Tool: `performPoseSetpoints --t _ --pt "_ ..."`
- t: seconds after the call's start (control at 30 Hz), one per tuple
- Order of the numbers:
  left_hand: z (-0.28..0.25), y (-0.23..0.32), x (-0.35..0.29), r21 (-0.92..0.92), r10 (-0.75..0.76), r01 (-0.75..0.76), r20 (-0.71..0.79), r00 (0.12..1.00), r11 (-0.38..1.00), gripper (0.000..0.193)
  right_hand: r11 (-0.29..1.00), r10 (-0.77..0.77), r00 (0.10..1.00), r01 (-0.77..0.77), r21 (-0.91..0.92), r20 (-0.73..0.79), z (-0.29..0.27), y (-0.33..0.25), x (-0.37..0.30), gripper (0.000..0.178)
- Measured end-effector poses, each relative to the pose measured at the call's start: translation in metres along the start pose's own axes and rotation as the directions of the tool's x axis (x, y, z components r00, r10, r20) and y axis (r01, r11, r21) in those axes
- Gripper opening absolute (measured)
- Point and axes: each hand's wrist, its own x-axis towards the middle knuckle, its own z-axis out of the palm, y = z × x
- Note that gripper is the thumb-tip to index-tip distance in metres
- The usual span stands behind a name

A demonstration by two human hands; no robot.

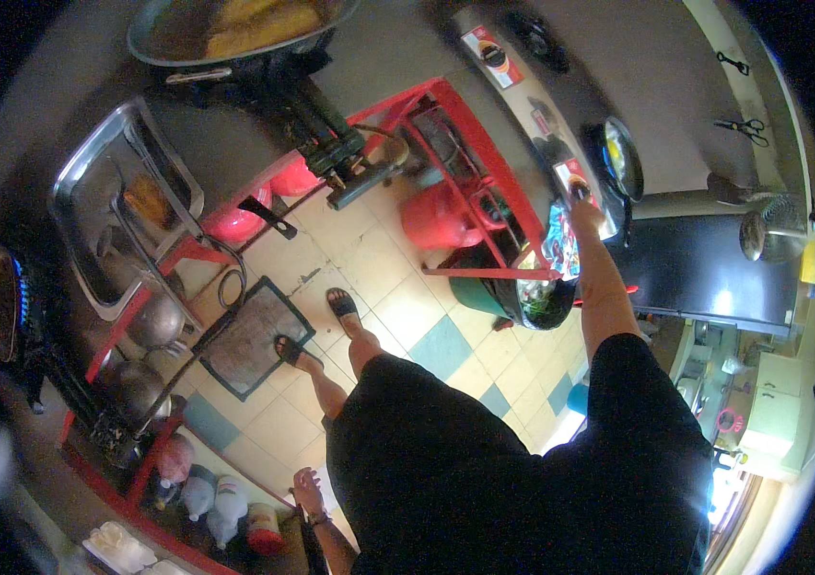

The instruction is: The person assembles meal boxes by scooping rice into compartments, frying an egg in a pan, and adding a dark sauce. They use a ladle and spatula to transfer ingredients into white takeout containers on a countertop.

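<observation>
The dark knob (pixel 577 189) of a gas stove (pixel 534 113) is reached by the right hand (pixel 585 218); it lies directly at the fingertips, partly covered by them. Whether the fingers are closed round it cannot be told. The left hand (pixel 309 492) is held low, well apart from the stove, with its fingers loosely bent; whether anything is gripped cannot be told.

The knob is framed by a red-and-white label (pixel 565 172), and a matching one is set around the second knob (pixel 493 56); their print is too small to be read. The stove's front is faced with smooth, silvery metal. A crinkled, glossy, blue-patterned packet (pixel 561 241) is seen just beside the right hand. On the stove, a yellow-centred egg (pixel 615 149) is held in a round, dark frying pan (pixel 631 177). Farther left, browned pieces (pixel 264 31) are contained in a wide round pan (pixel 146 46), and a rectangular, shiny metal tray (pixel 81 225) is placed beyond.
</observation>
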Motion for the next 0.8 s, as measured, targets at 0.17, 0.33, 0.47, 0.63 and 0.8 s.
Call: performPoseSetpoints --t 0.17,0.33,0.47,0.63,0.8 --pt "0.002 -0.031 -0.002 -0.037 -0.042 0.042 0.019 0.999 0.998 0.018 0.996 -0.056 0.997 0.06 -0.071 0.054 -0.004 0.006 0.019 0.05" --pt "0.005 -0.038 0.002 0.031 -0.041 0.04 0.029 0.999 0.999 0.018 0.998 0.008 1.0 -0.008 0.058 0.0 0.0 0.004 0.026 0.045" --pt "0.018 -0.021 0.005 -0.006 -0.009 0.01 0.018 1.0 1.0 0.016 0.99 0.058 0.998 -0.054 0.128 -0.031 0.001 0.002 0.024 0.045" --pt "0.026 0.003 0.001 0.051 -0.009 0.008 0.008 1.0 0.999 0.015 0.983 0.091 0.996 -0.09 0.161 0.005 0.007 0.001 0.032 0.044" --pt "0.025 0.006 -0.001 0.022 -0.039 0.04 -0.015 0.999 0.999 0.015 0.964 0.105 0.994 -0.097 0.249 -0.022 0.045 0.004 0.062 0.043"
